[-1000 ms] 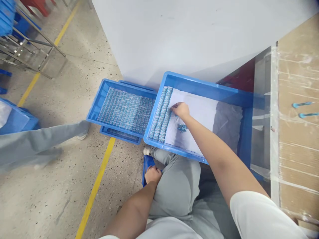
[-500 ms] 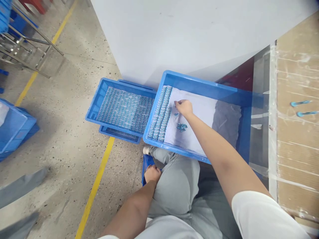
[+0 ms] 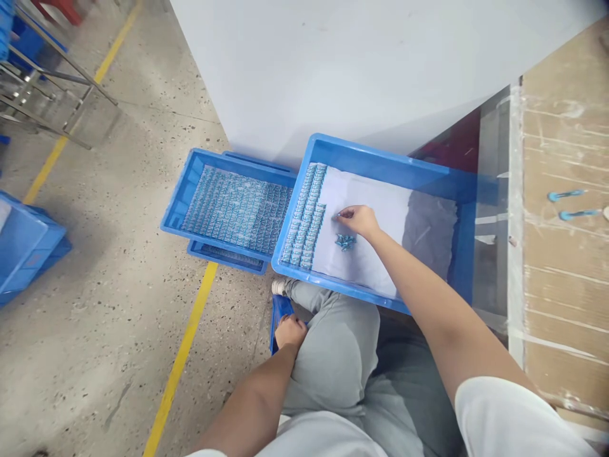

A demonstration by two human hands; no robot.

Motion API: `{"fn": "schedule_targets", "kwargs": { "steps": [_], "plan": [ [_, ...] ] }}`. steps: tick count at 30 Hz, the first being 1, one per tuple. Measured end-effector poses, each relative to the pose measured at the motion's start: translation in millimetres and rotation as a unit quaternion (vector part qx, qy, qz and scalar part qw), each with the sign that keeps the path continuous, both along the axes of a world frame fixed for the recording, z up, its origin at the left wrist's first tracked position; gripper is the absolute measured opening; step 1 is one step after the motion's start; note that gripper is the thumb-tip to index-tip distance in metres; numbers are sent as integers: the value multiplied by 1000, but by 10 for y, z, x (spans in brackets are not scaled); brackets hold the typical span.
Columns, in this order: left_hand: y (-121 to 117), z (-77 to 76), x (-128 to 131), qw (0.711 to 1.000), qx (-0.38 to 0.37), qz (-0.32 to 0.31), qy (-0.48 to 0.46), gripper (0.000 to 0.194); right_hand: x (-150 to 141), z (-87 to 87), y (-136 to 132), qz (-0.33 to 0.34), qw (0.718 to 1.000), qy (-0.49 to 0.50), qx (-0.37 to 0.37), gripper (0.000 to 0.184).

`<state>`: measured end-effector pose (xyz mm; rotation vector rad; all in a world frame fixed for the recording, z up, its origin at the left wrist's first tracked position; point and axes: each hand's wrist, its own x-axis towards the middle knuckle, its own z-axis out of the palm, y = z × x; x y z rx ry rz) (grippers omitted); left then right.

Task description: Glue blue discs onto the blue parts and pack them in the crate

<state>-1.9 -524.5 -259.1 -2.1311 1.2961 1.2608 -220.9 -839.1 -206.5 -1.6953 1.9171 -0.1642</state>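
Observation:
My right hand [image 3: 359, 220] is over the large blue tray [image 3: 380, 147], its thumb and fingers pinched on a small blue part at the white lining sheet [image 3: 371, 197]. Just below the fingers lies a loose pile of small blue parts [image 3: 345, 242]. Along the tray's left end, matching parts stand in tight rows [image 3: 304, 219]; their exact kind is too small to make out. My left hand [image 3: 291, 331] rests beside my knee with its fingers curled in, and nothing shows in it.
To the left, a lower blue tray [image 3: 174, 219] full of similar rows sits on another tray. A white panel [image 3: 309, 70] rises behind. On the right, two blue pieces [image 3: 566, 195] lie on a cardboard-covered surface [image 3: 561, 298]. Blue bins [image 3: 28, 254] stand at far left.
My right hand has moved slightly down and right, to where a single loose part lay above the pile. A passing person's legs have left the lower left. My left hand stays put.

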Motion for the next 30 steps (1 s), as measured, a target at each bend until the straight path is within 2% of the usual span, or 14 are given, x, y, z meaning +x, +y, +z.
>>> {"fn": "schedule_targets", "kwargs": {
  "steps": [3, 10, 18, 22, 30],
  "plan": [
    [-11, 17, -1, 1000, -1, 1, 0, 25, 9, -32, -42, -21, 1000, 9, 1, 24],
    [-22, 41, -5, 1000, 0, 6, 1, 26, 40, -36, -174, -14, 1000, 6, -5, 29],
    [-2, 10, -2, 1000, 4, 7, 2, 27, 105, 0, -66, -13, 998, 56, -7, 36],
    [8, -15, -5, 1000, 3, 4, 1, 28, 139, -33, -52, -30, 997, 69, -5, 32],
    [33, -47, -10, 1000, -6, 4, -2, 28, 198, -45, -225, -48, 997, 54, -23, 30]
  ]
}}
